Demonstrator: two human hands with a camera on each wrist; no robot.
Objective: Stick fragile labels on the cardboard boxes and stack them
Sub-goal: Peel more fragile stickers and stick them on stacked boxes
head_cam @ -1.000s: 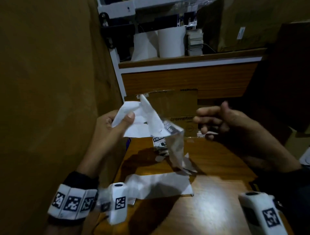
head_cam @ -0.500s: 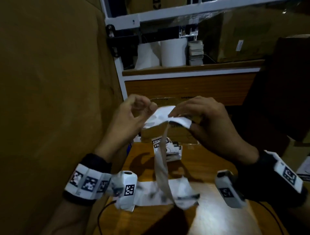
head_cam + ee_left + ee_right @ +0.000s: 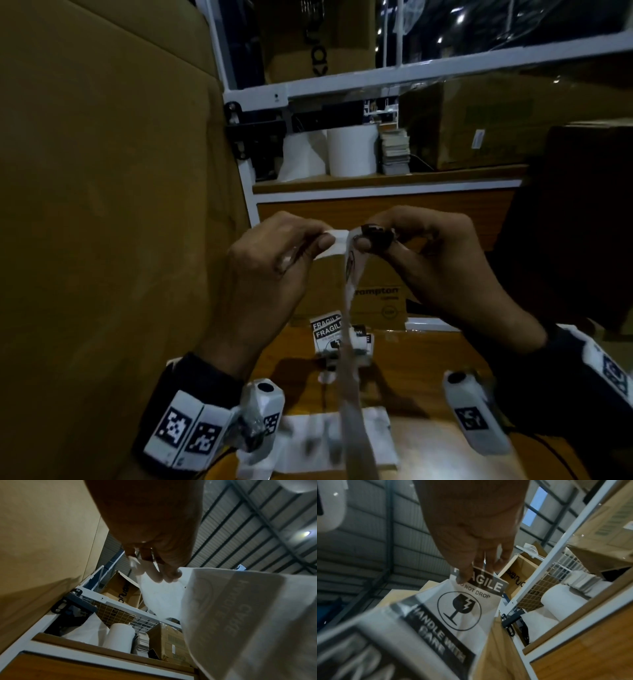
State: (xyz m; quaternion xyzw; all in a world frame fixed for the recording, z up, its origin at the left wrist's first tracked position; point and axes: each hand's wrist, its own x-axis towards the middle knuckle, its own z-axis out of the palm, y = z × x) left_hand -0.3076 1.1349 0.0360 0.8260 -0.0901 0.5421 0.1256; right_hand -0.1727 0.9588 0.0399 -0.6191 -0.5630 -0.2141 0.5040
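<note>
place: likely warehouse | cues: corrugated metal roof [image 3: 257, 524]; cardboard boxes [image 3: 486, 126] on white racking [image 3: 428, 68]

your left hand [image 3: 150, 524] fills the top of the view, seen from the wrist, its fingertips [image 3: 171, 574] curled down and pinching a white backing sheet [image 3: 159, 595]. right of it a label [image 3: 240, 615] hangs close to the lens, seen from the back, its print showing through in reverse. a brown box wall [image 3: 42, 534] takes up the left side. below, on a shelf [image 3: 72, 644], stand a white roll [image 3: 120, 638], a stack of cards [image 3: 142, 645] and a carton [image 3: 169, 642]. behind them runs a wire grid [image 3: 116, 612], with an open box [image 3: 121, 588] above it. overhead a ribbed roof [image 3: 248, 527] carries one lit lamp [image 3: 307, 533].
</note>
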